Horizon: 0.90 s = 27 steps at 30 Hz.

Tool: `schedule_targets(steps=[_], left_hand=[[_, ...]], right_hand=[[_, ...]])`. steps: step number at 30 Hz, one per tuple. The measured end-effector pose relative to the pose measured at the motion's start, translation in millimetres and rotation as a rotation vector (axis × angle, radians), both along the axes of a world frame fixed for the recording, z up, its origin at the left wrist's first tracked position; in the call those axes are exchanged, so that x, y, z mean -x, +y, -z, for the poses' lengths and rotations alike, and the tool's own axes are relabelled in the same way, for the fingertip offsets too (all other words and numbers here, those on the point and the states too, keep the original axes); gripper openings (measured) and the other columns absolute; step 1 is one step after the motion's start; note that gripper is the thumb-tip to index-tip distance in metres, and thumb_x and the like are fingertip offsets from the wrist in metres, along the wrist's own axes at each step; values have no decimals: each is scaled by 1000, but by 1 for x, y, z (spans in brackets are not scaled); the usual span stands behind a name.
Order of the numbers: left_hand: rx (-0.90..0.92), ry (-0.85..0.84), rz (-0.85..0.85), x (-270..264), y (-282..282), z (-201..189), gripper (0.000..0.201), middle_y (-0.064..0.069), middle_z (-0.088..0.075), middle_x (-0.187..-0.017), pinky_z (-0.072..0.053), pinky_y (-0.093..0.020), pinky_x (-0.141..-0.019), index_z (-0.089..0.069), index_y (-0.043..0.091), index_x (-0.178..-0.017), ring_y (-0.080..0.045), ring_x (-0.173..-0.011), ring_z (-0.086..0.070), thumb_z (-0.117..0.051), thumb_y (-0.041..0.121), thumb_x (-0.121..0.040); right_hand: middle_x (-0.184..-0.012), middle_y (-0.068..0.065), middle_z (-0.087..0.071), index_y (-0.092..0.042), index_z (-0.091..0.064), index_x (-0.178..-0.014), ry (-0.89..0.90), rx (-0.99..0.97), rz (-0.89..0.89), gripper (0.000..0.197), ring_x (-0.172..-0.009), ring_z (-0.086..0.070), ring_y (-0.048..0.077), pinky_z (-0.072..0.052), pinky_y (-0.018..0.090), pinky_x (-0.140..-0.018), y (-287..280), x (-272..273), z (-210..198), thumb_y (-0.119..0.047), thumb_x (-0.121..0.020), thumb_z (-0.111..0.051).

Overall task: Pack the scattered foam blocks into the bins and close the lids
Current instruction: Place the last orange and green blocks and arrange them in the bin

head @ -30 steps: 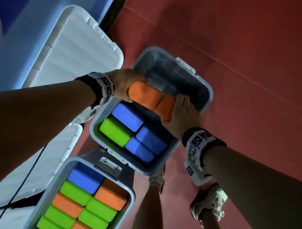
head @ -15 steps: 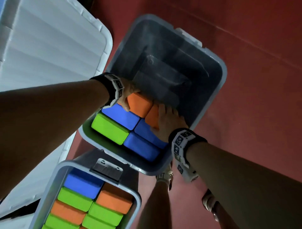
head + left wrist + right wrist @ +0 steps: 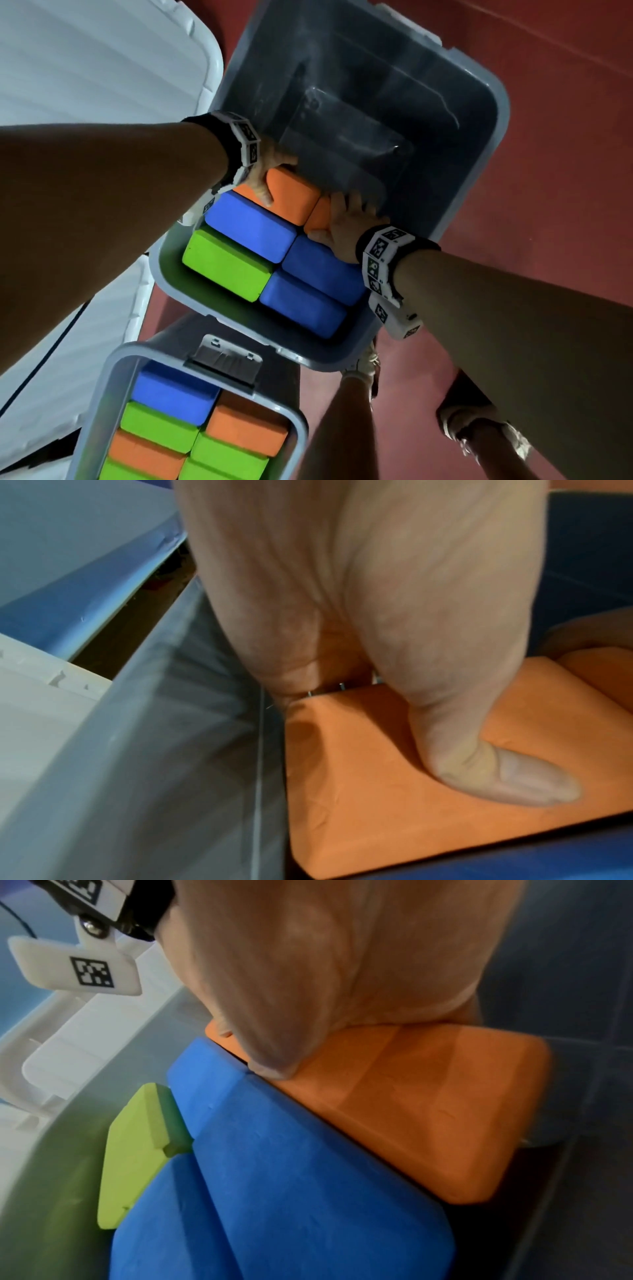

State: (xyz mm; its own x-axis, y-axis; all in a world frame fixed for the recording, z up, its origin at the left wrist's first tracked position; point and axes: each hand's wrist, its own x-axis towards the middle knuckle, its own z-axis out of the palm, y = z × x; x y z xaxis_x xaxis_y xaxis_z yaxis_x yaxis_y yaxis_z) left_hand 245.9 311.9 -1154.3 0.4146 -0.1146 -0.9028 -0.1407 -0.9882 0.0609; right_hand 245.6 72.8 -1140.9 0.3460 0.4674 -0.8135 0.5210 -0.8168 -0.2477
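An open grey bin (image 3: 493, 102) stands on the red floor and holds a green block (image 3: 226, 265) and three blue blocks (image 3: 250, 226) at its near end. Just beyond them lie two orange blocks. My left hand (image 3: 270, 171) grips the left orange block (image 3: 294, 198), thumb (image 3: 507, 772) on top and fingers down by the bin wall (image 3: 171, 750). My right hand (image 3: 346, 222) holds the right orange block (image 3: 320, 216), its thumb at the seam with a blue block (image 3: 291, 1191). That orange block (image 3: 428, 1110) sits slightly tilted. The bin's far half is bare.
A second open grey bin (image 3: 116, 363), at the lower left, is packed with blue, green and orange blocks. Two white lids (image 3: 102, 68) lie to the left of the bins. My feet (image 3: 479, 428) stand on the red floor at the lower right.
Both hands have carried the two orange blocks from rim height down into the bin, against the blue blocks. My head has moved closer to the bin.
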Motion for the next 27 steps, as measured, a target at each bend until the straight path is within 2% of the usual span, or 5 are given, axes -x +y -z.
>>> schedule_targets(steps=[7, 11, 16, 21, 27], left_hand=[[-69, -87, 86, -4, -26, -18, 100, -9, -50, -144, -45, -45, -104, -36, 24, -148, -32, -126, -53, -58, 81, -69], [-47, -150, 124, -3, -78, -59, 39, -7, -61, -131, -45, -33, -99, -58, 15, -130, -29, -119, -57, -51, 38, -99], [16, -121, -27, -51, -157, -100, 26, -13, -67, -118, -48, -35, -95, -66, 12, -112, -31, -110, -62, -52, 24, -94], [-10, -172, 15, -124, -265, -150, 27, -11, -67, -115, -49, -35, -90, -65, 11, -115, -31, -106, -63, -47, 21, -97], [149, -217, 156, -197, -459, -187, 22, -7, -66, -88, -49, -34, -73, -47, 27, -75, -27, -76, -59, -40, 28, -96]], right_hand=[[-157, 14, -17, -20, -13, -151, 19, 69, 30, 90, -141, -25, 40, -30, 60, -105, 8, -4, -18, -73, -86, -47], [-146, 15, -34, -14, -27, -143, -198, -112, 37, 58, -128, -40, 38, -42, 54, -96, -9, 8, -40, -40, -96, -48], [-133, 9, -47, -16, -43, -137, -207, -308, 132, 45, -124, -45, 35, -44, 49, -97, -61, -36, -92, -25, -93, -40], [-119, 5, -60, -18, -54, -120, -355, -358, 339, 34, -108, -57, 31, -44, 45, -89, -189, -95, -139, -22, -89, -42], [-112, 5, -63, -18, -55, -113, -329, -186, 646, 27, -101, -61, 30, -44, 42, -87, -410, -129, -165, -21, -89, -44]])
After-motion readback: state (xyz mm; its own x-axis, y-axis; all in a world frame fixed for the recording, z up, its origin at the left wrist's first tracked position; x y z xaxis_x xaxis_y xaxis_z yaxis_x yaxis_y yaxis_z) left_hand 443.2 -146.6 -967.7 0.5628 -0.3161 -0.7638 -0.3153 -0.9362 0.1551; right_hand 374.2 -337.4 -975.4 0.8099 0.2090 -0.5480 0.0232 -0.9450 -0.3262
